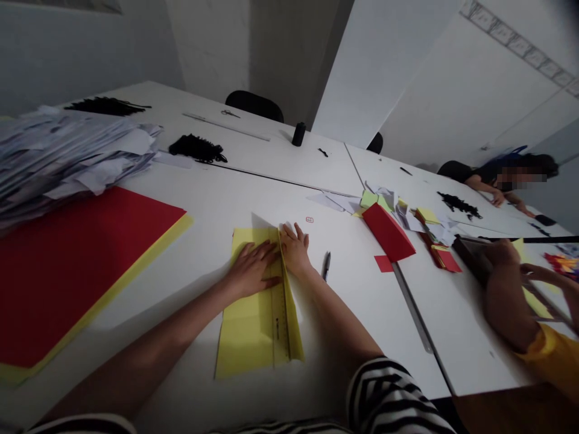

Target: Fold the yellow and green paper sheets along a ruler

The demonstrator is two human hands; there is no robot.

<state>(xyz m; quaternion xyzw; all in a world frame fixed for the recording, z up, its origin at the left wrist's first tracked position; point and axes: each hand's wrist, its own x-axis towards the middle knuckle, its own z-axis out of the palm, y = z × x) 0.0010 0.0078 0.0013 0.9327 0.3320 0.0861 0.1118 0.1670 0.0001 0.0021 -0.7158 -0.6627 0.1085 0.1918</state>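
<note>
the yellow paper point(246, 337) looks matt, the ruler point(280, 319) clear plastic, the tabletop point(362, 313) smooth.

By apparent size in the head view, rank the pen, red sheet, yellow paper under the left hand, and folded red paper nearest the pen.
1. Red sheet
2. Yellow paper
3. Folded red paper
4. Pen

There are three large black bundles point(196, 148), one pen point(326, 266), one black cylinder point(298, 134) and one pair of scissors point(230, 113).

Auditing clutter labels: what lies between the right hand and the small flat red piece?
Only a pen, lying on the white table between the right hand and the small flat red piece; the head view shows it.
</note>
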